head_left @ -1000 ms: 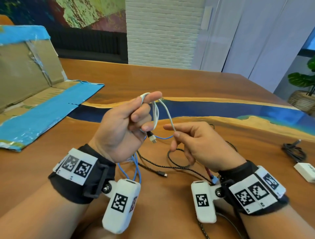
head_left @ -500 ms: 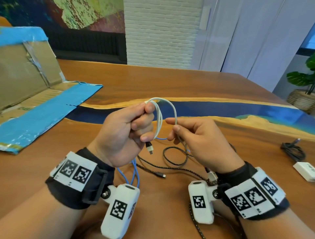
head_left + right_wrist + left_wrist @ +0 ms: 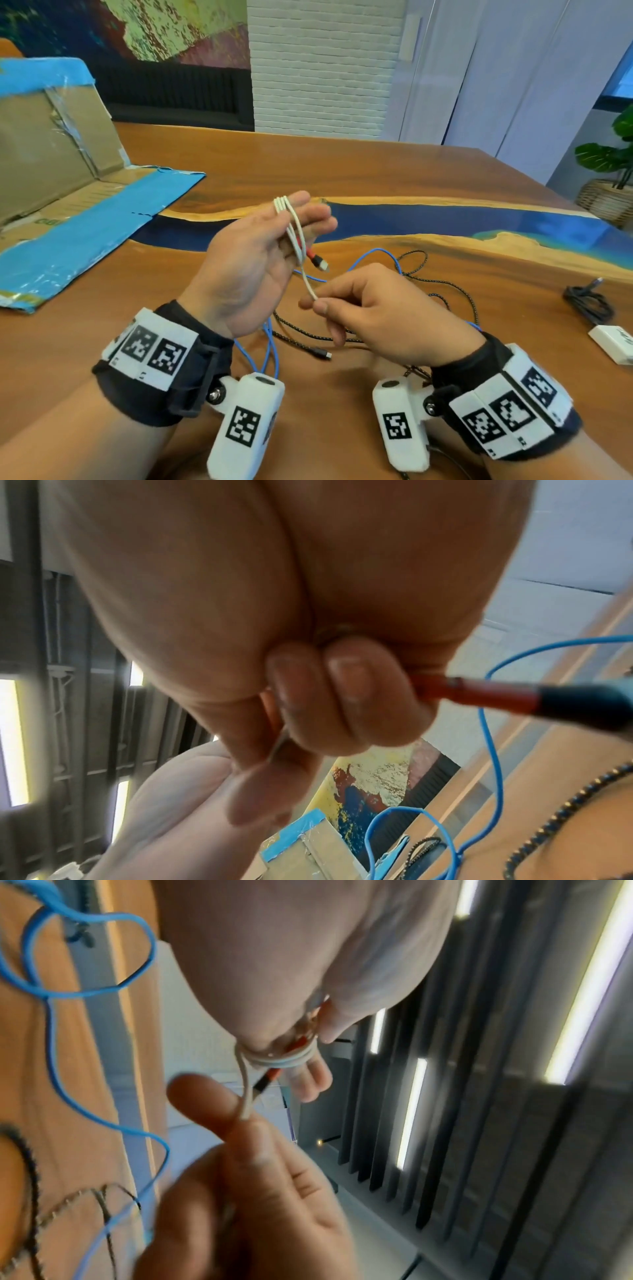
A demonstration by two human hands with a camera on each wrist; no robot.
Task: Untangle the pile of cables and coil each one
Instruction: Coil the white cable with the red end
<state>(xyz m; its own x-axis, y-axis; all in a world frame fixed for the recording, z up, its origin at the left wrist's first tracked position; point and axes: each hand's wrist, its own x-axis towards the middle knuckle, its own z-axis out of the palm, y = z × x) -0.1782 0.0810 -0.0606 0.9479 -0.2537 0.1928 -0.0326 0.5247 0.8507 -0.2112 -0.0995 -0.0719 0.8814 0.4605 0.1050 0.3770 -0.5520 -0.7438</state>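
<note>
- While the white cable [image 3: 295,236] is nearly wound, looped several times round the fingers of the left hand [image 3: 253,263] held above the surface [image 3: 342,164], only a short tail runs down to the right hand [image 3: 383,315], so I judge this coil almost complete.
- The left hand's fingers are fairly straight, thumb pressing the loops against them; one red-and-black plug [image 3: 317,262] sticks out below the loops.
- The right hand pinches the white tail between thumb and forefinger, its other fingers curled; the right wrist view shows a second red-and-black plug [image 3: 534,700] just beside those curled fingers, though I cannot tell whether they grip it.
- Left to do, as I judge it: the blue cable [image 3: 376,255] and the black braided cable [image 3: 455,294] lie crossed over one another on the surface under the hands, neither coiled.
- A dark cable [image 3: 587,301] lies bundled well apart at the right, near a white block [image 3: 613,342]; it looks already coiled.
- Against the earlier frames: then a wide white loop arched between the two hands; now it is drawn snug onto the left fingers, more turns show, the left hand has opened out, and the right hand sits lower.
</note>
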